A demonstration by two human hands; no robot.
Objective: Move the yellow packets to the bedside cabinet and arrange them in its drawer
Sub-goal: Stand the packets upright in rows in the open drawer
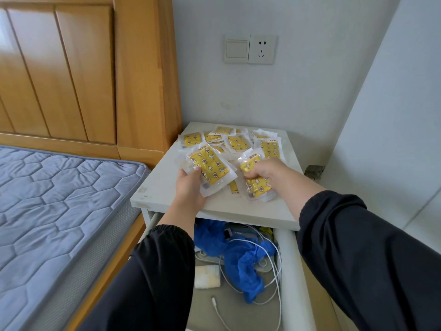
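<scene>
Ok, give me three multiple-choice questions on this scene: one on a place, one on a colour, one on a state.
1. Where do most packets lie? A on a chair; B on the cabinet top; C in a basket.
2. What colour is the crumpled plastic in the drawer? A blue; B red; C green.
3. The drawer is: A shut; B missing; C open.
Answers: 1 B, they cover the top; 2 A, it shows blue among white cables; 3 C, its contents show below the top.
</scene>
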